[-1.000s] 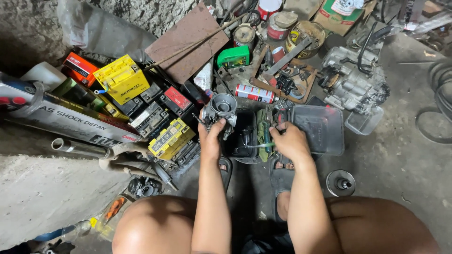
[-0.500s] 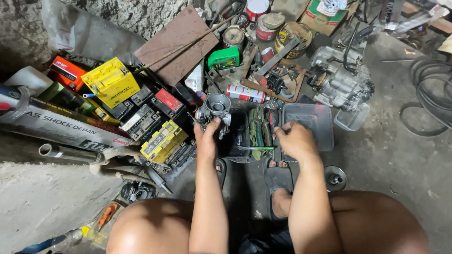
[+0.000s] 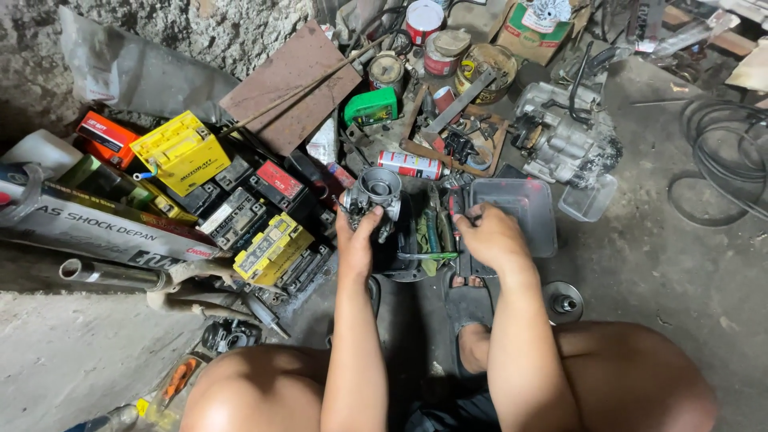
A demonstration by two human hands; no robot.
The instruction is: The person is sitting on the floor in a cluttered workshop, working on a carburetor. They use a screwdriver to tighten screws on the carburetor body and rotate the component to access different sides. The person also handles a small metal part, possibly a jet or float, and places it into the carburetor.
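My left hand (image 3: 354, 237) grips a grey metal carburetor (image 3: 374, 190) and holds it up over the floor clutter. My right hand (image 3: 490, 237) reaches into a black tool tray (image 3: 416, 268) holding pliers and screwdrivers with green and red handles (image 3: 436, 232); its fingers curl over the tools, and what they hold is hidden. A clear plastic container (image 3: 520, 210) lies just beyond the right hand. My knees are at the bottom of the view.
Yellow, black and red motorcycle batteries (image 3: 264, 248) are piled at the left beside a long box (image 3: 96, 224). An engine block (image 3: 564, 136) sits at the upper right, with cans (image 3: 448, 52), a spray can (image 3: 410, 165), cables (image 3: 720, 160) and a rusty metal sheet (image 3: 292, 84) around.
The view has shifted slightly. My right hand has moved forward and to the right over the tools in the tray. The left hand keeps holding the carburetor.
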